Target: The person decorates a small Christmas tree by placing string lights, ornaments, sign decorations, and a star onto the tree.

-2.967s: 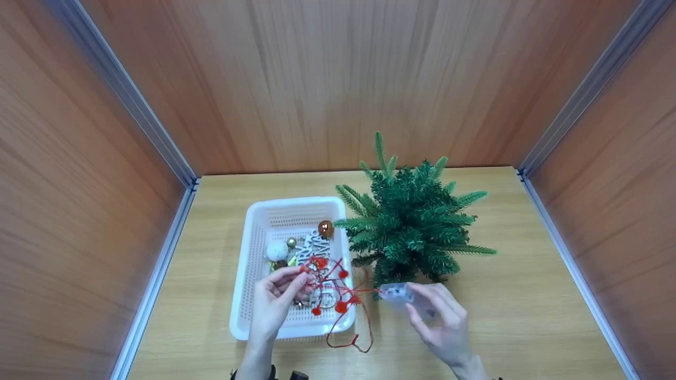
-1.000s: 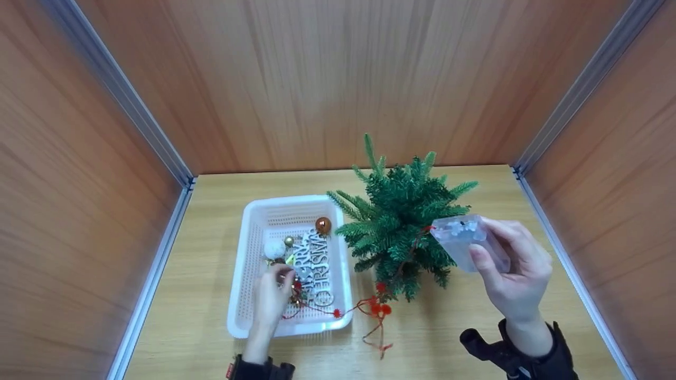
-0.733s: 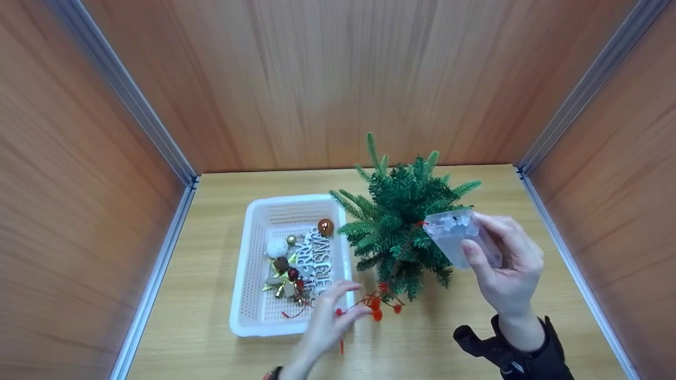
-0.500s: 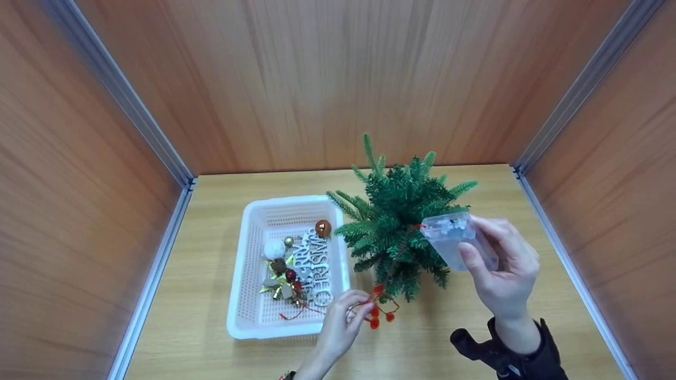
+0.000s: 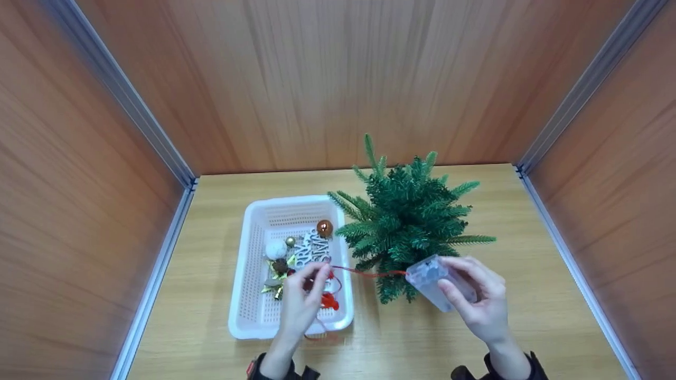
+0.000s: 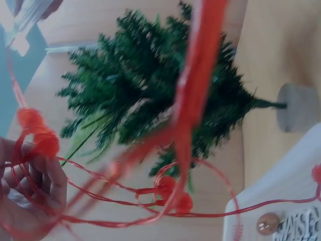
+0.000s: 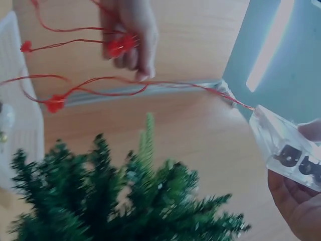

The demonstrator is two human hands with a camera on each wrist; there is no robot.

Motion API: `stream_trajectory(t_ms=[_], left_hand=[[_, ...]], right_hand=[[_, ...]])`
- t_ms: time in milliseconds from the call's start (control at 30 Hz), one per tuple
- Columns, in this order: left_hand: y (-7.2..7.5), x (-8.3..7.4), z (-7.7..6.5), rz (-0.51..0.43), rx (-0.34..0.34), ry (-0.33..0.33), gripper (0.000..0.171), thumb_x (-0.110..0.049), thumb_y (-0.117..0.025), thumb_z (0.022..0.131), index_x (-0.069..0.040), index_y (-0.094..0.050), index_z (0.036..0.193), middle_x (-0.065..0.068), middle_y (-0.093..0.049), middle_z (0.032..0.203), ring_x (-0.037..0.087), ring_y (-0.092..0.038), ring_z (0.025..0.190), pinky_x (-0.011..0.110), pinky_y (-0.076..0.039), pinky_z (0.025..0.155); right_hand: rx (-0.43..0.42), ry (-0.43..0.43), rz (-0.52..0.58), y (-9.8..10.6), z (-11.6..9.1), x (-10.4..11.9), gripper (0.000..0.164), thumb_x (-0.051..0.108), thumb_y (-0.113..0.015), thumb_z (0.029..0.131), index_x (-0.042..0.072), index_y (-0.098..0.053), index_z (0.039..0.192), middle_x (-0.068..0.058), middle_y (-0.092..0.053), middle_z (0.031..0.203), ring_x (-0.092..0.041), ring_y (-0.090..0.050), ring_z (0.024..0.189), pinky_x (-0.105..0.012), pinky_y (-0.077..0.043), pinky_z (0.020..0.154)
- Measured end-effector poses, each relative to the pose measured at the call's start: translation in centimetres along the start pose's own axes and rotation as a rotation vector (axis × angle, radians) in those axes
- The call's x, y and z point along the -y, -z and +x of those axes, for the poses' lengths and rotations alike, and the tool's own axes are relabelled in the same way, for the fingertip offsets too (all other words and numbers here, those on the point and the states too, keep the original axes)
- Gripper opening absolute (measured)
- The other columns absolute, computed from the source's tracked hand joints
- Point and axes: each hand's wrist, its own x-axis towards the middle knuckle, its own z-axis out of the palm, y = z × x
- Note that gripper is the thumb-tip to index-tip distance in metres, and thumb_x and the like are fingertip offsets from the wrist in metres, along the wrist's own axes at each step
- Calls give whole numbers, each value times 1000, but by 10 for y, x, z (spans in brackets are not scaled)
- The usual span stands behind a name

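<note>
My left hand point(image 5: 301, 306) is over the basket's front part, thumb and fingers pinching the red string of lights point(image 5: 372, 274). In the left wrist view, red cord with fuzzy red balls point(image 6: 45, 143) loops around that hand point(image 6: 35, 186). My right hand point(image 5: 480, 301) grips a clear plastic battery box point(image 5: 439, 282) in front of the tree. The cord runs from the box's left end to my left hand, nearly straight. Its other loops and red balls point(image 5: 330, 301) hang over the basket. A small green artificial Christmas tree point(image 5: 412, 221) stands behind the box.
The white basket point(image 5: 240, 285) at left holds a copper ball point(image 5: 325, 228), a white ball point(image 5: 275, 249), silver lettering point(image 5: 306, 250) and a gold-leaf ornament point(image 5: 274, 285). Tree branches overlap its right rim. Wooden panels point(image 5: 327, 79) enclose the table at the back and sides.
My left hand, loose from the string 0.7 s ago, has pinched it again and moved left over the basket, lifting the cord. The right hand has lowered the battery box, moving slightly left.
</note>
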Motion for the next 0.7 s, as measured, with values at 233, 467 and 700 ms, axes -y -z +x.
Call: stream_trajectory(t_ms=[233,467,700], left_hand=[[36,11,13,-94,-137,166,11,3,-52,86,7,-62,87,0,-51,60,7,-41,49,18,-37,41],[79,1,28,-40,-344,262,14,4,-50,87,15,-59,88,-3,-48,55,4,-38,45,14,-34,37],[115,34,27,-91,-569,319,20,-6,-54,87,13,-60,88,2,-51,57,6,-40,46,13,-31,38]], right_hand=[[200,-119,-84,17,-23,-6,38,-24,-60,62,-10,-60,97,-16,-61,87,-16,-59,79,-20,-48,73],[219,-102,-227,58,-37,-10,37,-22,-62,58,-9,-62,93,-12,-63,83,-13,-59,74,-16,-48,68],[-65,-126,59,121,-52,-19,27,-28,-51,65,-25,-53,93,-20,-64,87,-16,-61,75,-16,-48,65]])
